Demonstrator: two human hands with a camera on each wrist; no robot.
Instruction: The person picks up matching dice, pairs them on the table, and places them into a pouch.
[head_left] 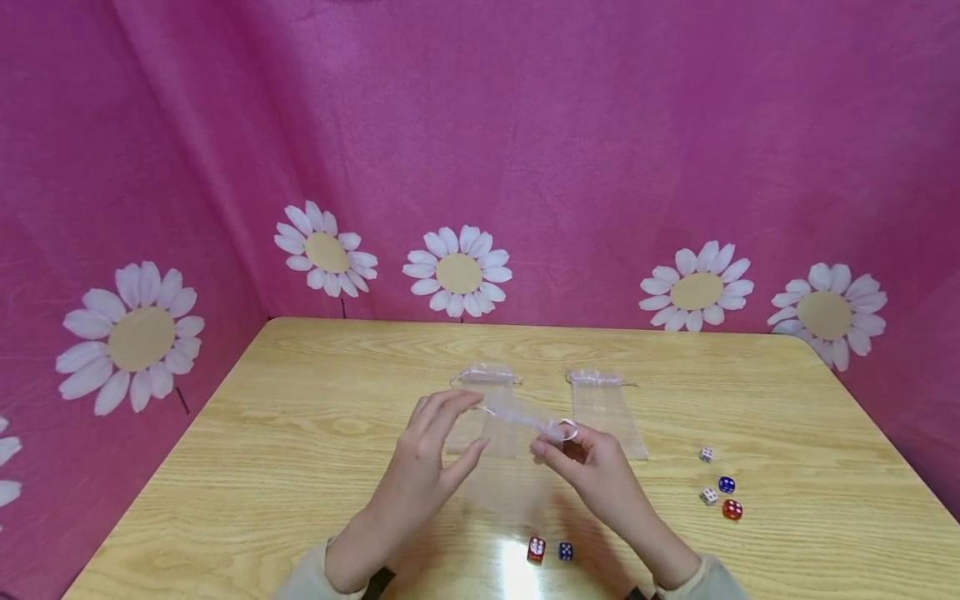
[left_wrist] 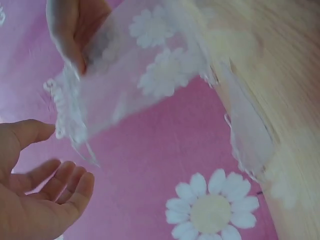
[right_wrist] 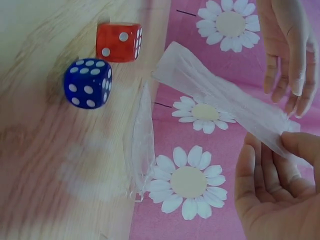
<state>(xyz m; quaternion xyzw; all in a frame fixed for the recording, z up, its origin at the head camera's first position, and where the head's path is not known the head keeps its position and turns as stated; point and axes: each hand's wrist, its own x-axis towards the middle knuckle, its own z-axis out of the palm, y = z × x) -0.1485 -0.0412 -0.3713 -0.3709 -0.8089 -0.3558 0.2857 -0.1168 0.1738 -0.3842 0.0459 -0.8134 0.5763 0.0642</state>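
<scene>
My right hand (head_left: pixel 596 471) pinches a sheer white drawstring bag (head_left: pixel 521 417) near its gathered top, between thumb and fingers. The bag's body (right_wrist: pixel 220 95) hangs over the table, and a loop of its cord shows by the right fingers. Spread fingers and thumb mark my left hand (head_left: pixel 431 454), just left of the bag's top edge and holding nothing. In the left wrist view, the left thumb (left_wrist: pixel 37 134) reaches close to the ruffled edge. On the table below the bag lie a red die (head_left: pixel 536 549) and a blue die (head_left: pixel 566 551), side by side.
Two more sheer bags lie flat farther back, one behind the left hand (head_left: pixel 486 375) and one to the right (head_left: pixel 603 408). At the right are two white dice (head_left: pixel 707 454), a blue die (head_left: pixel 727 484) and a red die (head_left: pixel 732 509). A pink flowered curtain (head_left: pixel 525 167) borders the wooden table.
</scene>
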